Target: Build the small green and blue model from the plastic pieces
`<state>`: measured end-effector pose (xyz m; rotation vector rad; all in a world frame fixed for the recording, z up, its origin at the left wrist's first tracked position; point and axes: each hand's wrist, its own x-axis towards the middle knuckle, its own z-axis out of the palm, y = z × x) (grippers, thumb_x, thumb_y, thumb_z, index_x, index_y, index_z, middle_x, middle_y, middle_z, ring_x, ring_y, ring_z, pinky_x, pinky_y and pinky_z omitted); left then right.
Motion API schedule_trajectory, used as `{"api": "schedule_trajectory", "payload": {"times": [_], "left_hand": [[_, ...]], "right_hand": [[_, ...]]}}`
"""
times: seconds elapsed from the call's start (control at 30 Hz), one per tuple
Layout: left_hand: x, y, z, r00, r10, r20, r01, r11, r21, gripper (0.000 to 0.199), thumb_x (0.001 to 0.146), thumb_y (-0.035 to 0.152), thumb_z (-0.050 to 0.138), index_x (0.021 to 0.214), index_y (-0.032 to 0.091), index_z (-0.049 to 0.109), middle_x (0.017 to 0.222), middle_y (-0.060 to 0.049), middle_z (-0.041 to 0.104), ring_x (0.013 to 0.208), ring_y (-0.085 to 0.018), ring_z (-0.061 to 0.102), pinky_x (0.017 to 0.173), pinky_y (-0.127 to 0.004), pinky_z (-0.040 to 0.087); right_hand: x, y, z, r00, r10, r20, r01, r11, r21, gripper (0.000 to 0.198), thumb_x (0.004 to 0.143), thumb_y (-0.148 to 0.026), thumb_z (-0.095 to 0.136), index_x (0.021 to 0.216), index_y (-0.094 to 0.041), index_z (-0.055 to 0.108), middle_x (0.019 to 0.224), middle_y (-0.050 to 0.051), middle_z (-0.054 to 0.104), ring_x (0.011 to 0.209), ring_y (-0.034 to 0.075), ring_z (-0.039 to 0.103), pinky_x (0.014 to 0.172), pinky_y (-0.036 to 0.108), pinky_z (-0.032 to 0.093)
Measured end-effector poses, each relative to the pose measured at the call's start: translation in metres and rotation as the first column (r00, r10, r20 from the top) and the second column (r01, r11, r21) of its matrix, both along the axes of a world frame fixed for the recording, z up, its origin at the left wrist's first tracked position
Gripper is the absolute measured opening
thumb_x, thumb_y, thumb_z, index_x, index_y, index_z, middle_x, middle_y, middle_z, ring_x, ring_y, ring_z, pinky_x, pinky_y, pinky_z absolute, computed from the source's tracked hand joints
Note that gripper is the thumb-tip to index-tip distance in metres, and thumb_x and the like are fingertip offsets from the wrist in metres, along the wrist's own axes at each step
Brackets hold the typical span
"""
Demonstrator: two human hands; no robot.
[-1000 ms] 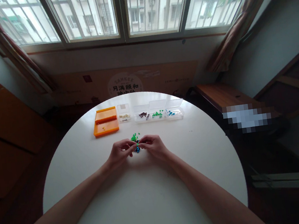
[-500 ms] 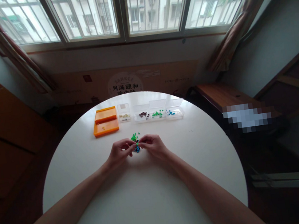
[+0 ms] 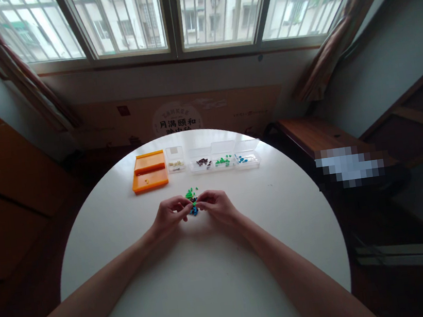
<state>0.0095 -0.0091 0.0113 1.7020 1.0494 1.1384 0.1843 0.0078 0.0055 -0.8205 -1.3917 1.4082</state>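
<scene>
My left hand and my right hand meet over the middle of the white table, fingertips pinched close together. Between them is a small green piece, gripped from both sides; its exact kind is too small to make out. Just beyond the fingertips lies a little heap of bright green pieces. Blue pieces and some dark ones show below and between the fingers, partly hidden by them.
At the table's far side stand an open orange case with a few yellowish bits and a clear box of pale bits. To their right, open clear boxes hold dark pieces, green pieces and blue pieces.
Both hands stay in the same place. Only the fingertips and the small green piece between them have shifted very slightly.
</scene>
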Motion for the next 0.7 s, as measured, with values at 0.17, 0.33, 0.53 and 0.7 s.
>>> {"api": "schedule_trajectory", "payload": {"times": [0.17,0.33,0.53,0.7], "left_hand": [[0.0000,0.0002,0.0002,1.000,0.003,-0.003,-0.003,1.000,-0.010,0.025,0.075,0.035,0.064,0.077,0.010,0.065,0.065,-0.005,0.064,0.046,-0.009,0.056,0.041,-0.018,0.046],[-0.0001,-0.0002,0.0010,1.000,0.004,-0.009,-0.004,1.000,-0.015,0.025,0.075,0.035,0.064,0.076,0.010,0.065,0.065,-0.005,0.063,0.046,-0.009,0.056,0.041,-0.019,0.046],[0.0000,-0.0006,0.0008,1.000,-0.007,0.004,0.007,1.000,-0.016,0.023,0.076,0.033,0.064,0.078,0.010,0.065,0.067,-0.005,0.063,0.047,-0.009,0.056,0.041,-0.018,0.046],[0.0003,-0.0002,-0.0001,1.000,-0.004,0.009,0.004,1.000,-0.006,0.024,0.076,0.034,0.063,0.077,0.010,0.065,0.068,-0.006,0.064,0.046,-0.009,0.056,0.041,-0.018,0.047]], "right_hand": [[0.0000,0.0003,0.0004,1.000,0.020,-0.011,-0.020,1.000,-0.010,0.031,0.057,-0.040,0.076,0.069,-0.013,0.065,0.060,0.001,0.062,0.054,0.010,0.055,0.055,0.024,0.047],[0.0002,0.0012,-0.0002,0.999,0.046,-0.023,-0.046,0.999,-0.018,0.029,0.059,-0.037,0.075,0.071,-0.013,0.065,0.061,0.000,0.061,0.054,0.010,0.055,0.056,0.025,0.046],[0.0010,0.0002,0.0035,0.998,0.067,-0.016,-0.068,0.997,-0.045,0.028,0.060,-0.036,0.075,0.071,-0.012,0.063,0.061,0.000,0.060,0.055,0.010,0.054,0.057,0.024,0.045],[0.0018,0.0004,0.0042,0.995,0.097,0.000,-0.097,0.995,-0.026,0.028,0.063,-0.037,0.073,0.071,-0.013,0.061,0.061,0.000,0.058,0.056,0.009,0.053,0.057,0.023,0.044]]}}
